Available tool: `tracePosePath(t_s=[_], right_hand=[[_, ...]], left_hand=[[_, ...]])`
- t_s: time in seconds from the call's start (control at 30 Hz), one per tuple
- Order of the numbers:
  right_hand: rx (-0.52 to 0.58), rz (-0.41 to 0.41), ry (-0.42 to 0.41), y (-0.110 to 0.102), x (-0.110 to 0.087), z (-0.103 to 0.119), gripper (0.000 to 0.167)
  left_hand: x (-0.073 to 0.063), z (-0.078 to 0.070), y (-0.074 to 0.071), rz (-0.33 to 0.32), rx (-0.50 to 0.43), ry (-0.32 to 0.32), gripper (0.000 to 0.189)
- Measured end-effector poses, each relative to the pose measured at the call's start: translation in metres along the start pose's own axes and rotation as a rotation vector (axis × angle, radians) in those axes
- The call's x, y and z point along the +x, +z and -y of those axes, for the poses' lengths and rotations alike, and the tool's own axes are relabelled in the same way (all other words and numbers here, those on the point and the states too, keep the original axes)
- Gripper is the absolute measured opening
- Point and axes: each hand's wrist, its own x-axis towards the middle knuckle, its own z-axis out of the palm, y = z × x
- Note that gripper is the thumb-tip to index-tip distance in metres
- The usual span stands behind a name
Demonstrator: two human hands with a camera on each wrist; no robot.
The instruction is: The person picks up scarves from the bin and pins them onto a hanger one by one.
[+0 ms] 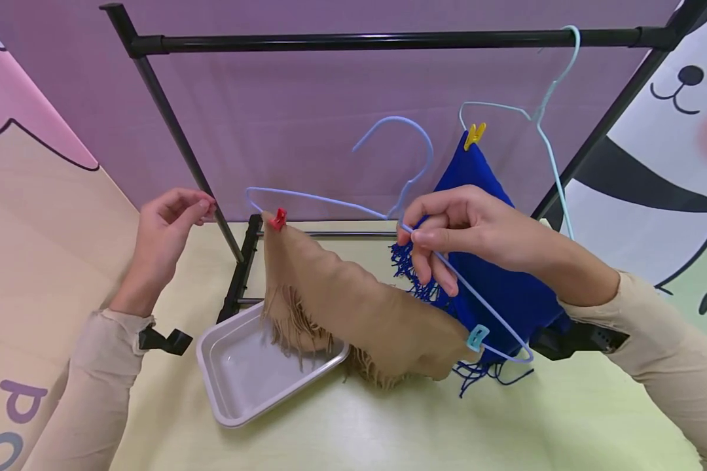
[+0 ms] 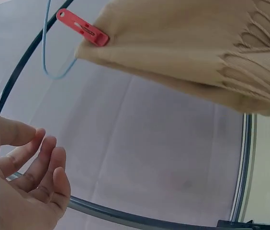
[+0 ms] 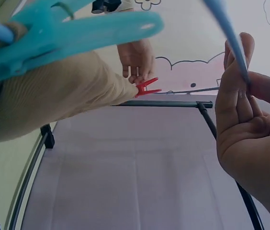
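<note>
My right hand point(image 1: 465, 229) pinches one sloping arm of a light purple-blue hanger point(image 1: 318, 195) between thumb and index finger. A tan fringed scarf point(image 1: 353, 281) droops from this hanger. One corner is fixed by a red clothespin point(image 1: 278, 219) on the left, the other by a teal clothespin point(image 1: 478, 337) at the lower right. The hanger tilts down to the right, its hook free in the air. To the left of the scarf, my left hand point(image 1: 167, 229) is raised with nothing in it, fingers loosely bent; the left wrist view shows it apart from the red clothespin point(image 2: 83, 28).
A black rack with a top rail point(image 1: 359, 42) stands ahead. On its right hangs a pale green hanger point(image 1: 548, 118) with a blue fringed scarf point(image 1: 477, 176) and a yellow clothespin point(image 1: 474, 136). A white tray point(image 1: 230, 392) sits below on the pale tabletop point(image 1: 389, 438).
</note>
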Motion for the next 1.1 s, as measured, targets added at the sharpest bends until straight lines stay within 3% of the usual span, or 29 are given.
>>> tracePosePath(t_s=[0.3,0.53,0.67,0.87,1.1], right_hand=[[0.000,-0.054,-0.015,-0.003,-0.009,0.003,0.019],[0.024,-0.095,-0.126,-0.003,-0.018,0.006,0.021],[0.054,-0.080,-0.189,-0.006,-0.023,0.008,0.023],[0.102,-0.102,-0.221,-0.009,-0.030,0.009,0.028],[0.180,-0.180,-0.195,-0.013,-0.033,0.009,0.030]], left_hand=[[0.006,0.007,-0.003,-0.137,0.037,-0.017,0.008],[0.018,0.012,-0.008,-0.207,0.351,0.006,0.018],[0.026,0.015,-0.012,-0.225,0.455,-0.001,0.028],[0.040,0.019,-0.016,-0.229,0.494,-0.036,0.039],[0.053,0.025,-0.014,-0.218,0.489,-0.043,0.042]])
